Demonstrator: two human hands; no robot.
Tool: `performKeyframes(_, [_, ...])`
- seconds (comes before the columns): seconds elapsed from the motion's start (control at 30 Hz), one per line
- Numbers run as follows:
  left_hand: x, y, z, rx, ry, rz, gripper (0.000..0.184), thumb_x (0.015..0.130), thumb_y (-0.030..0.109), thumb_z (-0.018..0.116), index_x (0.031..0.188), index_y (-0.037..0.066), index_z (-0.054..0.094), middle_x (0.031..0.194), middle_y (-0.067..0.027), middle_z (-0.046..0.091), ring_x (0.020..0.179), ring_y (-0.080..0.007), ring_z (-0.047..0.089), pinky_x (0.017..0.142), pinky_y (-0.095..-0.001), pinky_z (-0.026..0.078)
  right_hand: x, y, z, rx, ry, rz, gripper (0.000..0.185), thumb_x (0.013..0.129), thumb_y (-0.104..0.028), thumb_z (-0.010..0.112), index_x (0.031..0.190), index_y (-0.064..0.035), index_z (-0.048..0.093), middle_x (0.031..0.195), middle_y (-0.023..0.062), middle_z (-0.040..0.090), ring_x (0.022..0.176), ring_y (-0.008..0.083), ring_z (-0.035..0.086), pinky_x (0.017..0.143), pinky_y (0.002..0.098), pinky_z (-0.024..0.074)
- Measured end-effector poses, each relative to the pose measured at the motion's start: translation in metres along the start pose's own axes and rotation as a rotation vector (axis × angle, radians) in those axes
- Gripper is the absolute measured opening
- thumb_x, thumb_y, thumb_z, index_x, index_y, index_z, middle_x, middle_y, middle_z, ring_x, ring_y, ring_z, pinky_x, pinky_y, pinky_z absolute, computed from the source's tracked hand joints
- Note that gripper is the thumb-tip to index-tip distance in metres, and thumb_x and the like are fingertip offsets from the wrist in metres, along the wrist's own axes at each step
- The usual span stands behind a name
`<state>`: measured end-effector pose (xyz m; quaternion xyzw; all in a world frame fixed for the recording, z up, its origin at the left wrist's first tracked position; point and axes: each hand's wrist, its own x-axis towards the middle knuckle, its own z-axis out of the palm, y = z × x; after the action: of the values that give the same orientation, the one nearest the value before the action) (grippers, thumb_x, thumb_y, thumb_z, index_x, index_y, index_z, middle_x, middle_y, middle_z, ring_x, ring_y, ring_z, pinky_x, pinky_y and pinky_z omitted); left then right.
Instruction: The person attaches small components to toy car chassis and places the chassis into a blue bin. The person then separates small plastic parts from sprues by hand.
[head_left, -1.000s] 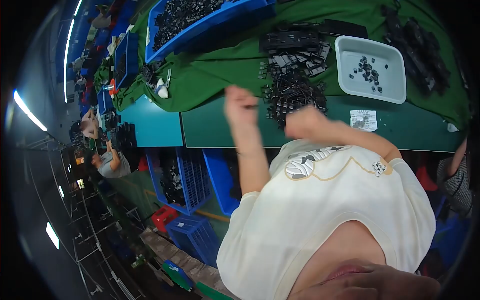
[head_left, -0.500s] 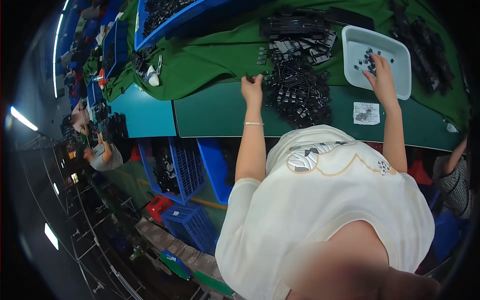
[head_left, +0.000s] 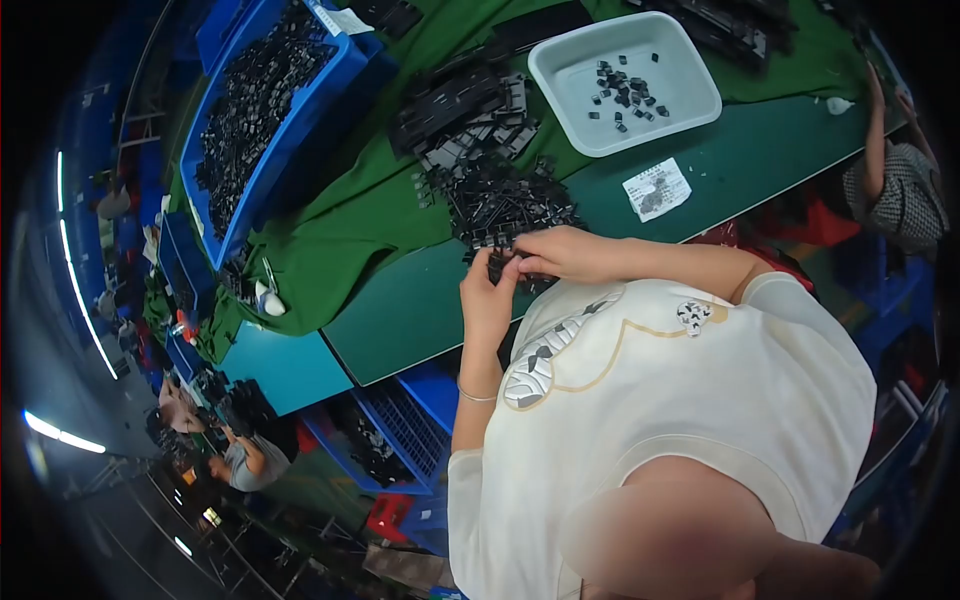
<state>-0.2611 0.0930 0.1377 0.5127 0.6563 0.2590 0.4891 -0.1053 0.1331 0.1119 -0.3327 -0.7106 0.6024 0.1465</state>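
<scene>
My left hand, with a bracelet at the wrist, is closed in a pinch around a small black plastic part. My right hand meets it from the right, its thumb and fingers closed at the same part. The fingers largely cover it, so its shape is unclear. Just beyond both hands spreads a heap of small black plastic parts. Further to the right, a white tub holds several small dark pieces.
Stacked black panels lie behind the heap on green cloth. A large blue bin of black parts stands left. A printed paper slip lies below the tub. Other people sit at left and right.
My right hand has left the white tub and come over to my left hand. Both hands now meet at the heap's near edge. The view has turned and shifted, showing more of the blue bin.
</scene>
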Motion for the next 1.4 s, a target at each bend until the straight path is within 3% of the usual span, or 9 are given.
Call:
performKeyframes(0.13, [-0.015,0.01,-0.007,-0.044,-0.362,-0.214,0.012,0.074,0.009,0.056,0.082,0.0,0.052,0.066,-0.0048,0.056,0.057,-0.007,0.047,0.052,-0.0202,0.039,-0.021,-0.001,-0.003,0.135,-0.337,0.098,0.021,0.082,-0.024,0.045,0.086,-0.0056,0.055,0.073,0.0125,0.056,0.072,0.0193,0.054,0.061,0.0293,0.0409])
performKeyframes(0.23, [-0.032,0.007,-0.016,-0.087,-0.648,0.217,0.012,0.074,0.009,0.055,0.083,0.001,0.052,0.066,-0.0036,0.055,0.056,-0.0061,0.046,0.051,-0.0189,0.038,-0.047,0.009,-0.009,0.197,-0.583,-0.182,0.027,0.082,-0.022,0.045,0.064,-0.0017,0.047,0.057,0.0041,0.051,0.056,0.0122,0.05,0.049,0.0266,0.0378])
performKeyframes(0.37, [-0.016,-0.009,-0.079,-0.39,-0.193,-0.341,0.012,0.073,0.007,0.056,0.083,0.003,0.051,0.065,-0.0001,0.051,0.058,-0.0048,0.047,0.048,-0.0172,0.035,-0.063,0.041,-0.059,1.003,-0.217,0.037,0.022,0.084,-0.018,0.041,0.071,-0.0022,0.051,0.067,0.0027,0.049,0.057,0.0085,0.044,0.053,0.0202,0.0358])
performKeyframes(0.7, [0.001,0.017,0.025,-0.487,0.004,-0.188,0.013,0.077,0.013,0.054,0.081,0.004,0.047,0.063,0.0016,0.048,0.052,-0.0039,0.044,0.045,-0.0172,0.035,-0.018,0.004,0.003,0.146,0.053,0.03,0.024,0.083,-0.024,0.043,0.085,-0.0018,0.052,0.07,0.0098,0.054,0.066,0.0164,0.054,0.059,0.0269,0.041])
performKeyframes(0.87, [-0.011,0.002,0.024,-1.319,-0.14,-0.359,0.008,0.082,0.012,0.045,0.081,0.004,0.046,0.062,-0.0001,0.044,0.046,-0.0041,0.035,0.04,-0.017,0.029,-0.02,0.001,0.008,-0.127,0.187,-0.265,0.019,0.08,-0.021,0.047,0.076,-0.0033,0.052,0.069,0.0085,0.054,0.062,0.026,0.053,0.055,0.0306,0.0414])
performKeyframes(0.93, [-0.002,-0.037,0.017,-0.786,-0.035,-0.066,0.008,0.082,0.012,0.046,0.08,0.005,0.046,0.062,0.0005,0.043,0.046,-0.0045,0.033,0.04,-0.0179,0.028,-0.022,0.007,0.013,-0.155,0.218,-0.364,0.016,0.078,-0.019,0.049,0.074,-0.0035,0.052,0.068,0.0082,0.053,0.059,0.0272,0.051,0.054,0.0314,0.0412])
performKeyframes(1.03, [0.005,-0.094,-0.064,-1.689,0.081,-0.066,0.01,0.082,0.014,0.047,0.076,0.007,0.044,0.062,0.0011,0.043,0.047,-0.0055,0.033,0.041,-0.0191,0.029,-0.038,0.009,0.012,-0.233,0.113,-0.588,0.013,0.075,-0.016,0.053,0.071,-0.0038,0.051,0.063,0.0074,0.05,0.056,0.0263,0.049,0.054,0.0325,0.0405])
performKeyframes(1.17, [0.004,-0.018,-0.033,-1.001,0.436,-0.083,0.01,0.082,0.016,0.047,0.078,0.008,0.043,0.066,0.0,0.045,0.047,-0.0057,0.035,0.041,-0.0201,0.03,-0.006,-0.002,-0.003,0.568,0.043,0.192,0.021,0.084,-0.019,0.04,0.072,-0.0041,0.048,0.059,0.0013,0.044,0.054,0.0079,0.045,0.048,0.0234,0.037])
performKeyframes(1.4, [0.012,-0.01,0.003,-0.74,0.286,-0.13,0.01,0.081,0.016,0.049,0.082,0.007,0.044,0.065,0.0001,0.046,0.049,-0.0071,0.043,0.041,-0.0185,0.034,0.031,0.006,0.01,0.708,-0.162,0.257,0.025,0.086,-0.025,0.038,0.081,-0.0045,0.051,0.063,0.0002,0.048,0.054,0.0072,0.047,0.047,0.0189,0.0383])
